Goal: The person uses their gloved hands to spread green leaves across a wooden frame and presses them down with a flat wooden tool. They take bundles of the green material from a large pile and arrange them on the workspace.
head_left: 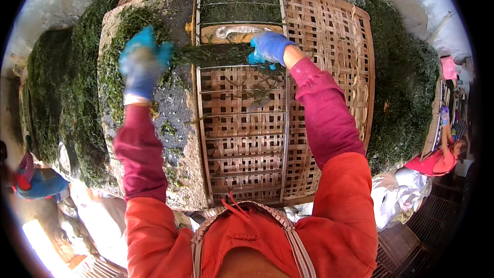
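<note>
My left hand (144, 62), in a blue and teal glove, is smeared by motion over loose green seaweed-like strands (131, 20) on a pale, worn board (180, 149). Its fingers cannot be made out clearly. My right hand (270, 50), gloved the same way, has its fingers curled down at the right end of a dark green strip of strands (216, 55). That strip crosses a ladder-like metal frame (286, 139) from the board side. Whatever lies under the right fingers is partly hidden. Just beyond the strip is a wooden slat (208, 34) with a clear, shiny piece (239, 32) on it.
A woven bamboo mat (329, 67) lies under and right of the frame; green strands (239, 13) fill the frame's far end. Heaps of green strands stand at left (87, 87) and right (404, 98). Other people work at far right (437, 162) and far left (41, 183).
</note>
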Tool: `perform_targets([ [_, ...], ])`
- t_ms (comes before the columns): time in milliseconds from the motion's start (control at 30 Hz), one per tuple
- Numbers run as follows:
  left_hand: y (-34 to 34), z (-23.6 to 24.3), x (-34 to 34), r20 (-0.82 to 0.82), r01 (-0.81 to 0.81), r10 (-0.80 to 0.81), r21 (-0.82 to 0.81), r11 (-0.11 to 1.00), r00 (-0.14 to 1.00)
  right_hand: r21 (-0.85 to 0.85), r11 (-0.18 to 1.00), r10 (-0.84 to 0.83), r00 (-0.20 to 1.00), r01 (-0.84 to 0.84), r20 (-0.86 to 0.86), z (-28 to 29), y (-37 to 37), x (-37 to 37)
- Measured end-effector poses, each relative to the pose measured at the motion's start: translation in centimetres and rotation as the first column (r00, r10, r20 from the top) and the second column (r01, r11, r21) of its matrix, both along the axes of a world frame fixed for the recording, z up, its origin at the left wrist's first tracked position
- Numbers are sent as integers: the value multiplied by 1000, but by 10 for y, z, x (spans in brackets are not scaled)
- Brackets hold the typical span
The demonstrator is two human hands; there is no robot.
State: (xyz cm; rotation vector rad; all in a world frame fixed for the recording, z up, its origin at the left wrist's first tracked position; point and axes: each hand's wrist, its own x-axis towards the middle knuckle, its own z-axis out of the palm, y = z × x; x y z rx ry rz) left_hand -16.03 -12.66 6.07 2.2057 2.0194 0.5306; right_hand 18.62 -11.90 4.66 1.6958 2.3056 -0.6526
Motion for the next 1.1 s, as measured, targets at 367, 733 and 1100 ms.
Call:
perform_targets([
  [367,3,-64,129,-329,224,-184,87,971,926,305,819,-536,838,486,105,-11,-48,222],
  [733,-41,-98,98,-745,614,-320,148,775,585,881,470,539,809,-56,-236,-14,-76,-23],
  [1100,-13,-172,160,177,439,465,-169,882,-867,459,775,588,762,-434,-273,-17,-12,-339],
])
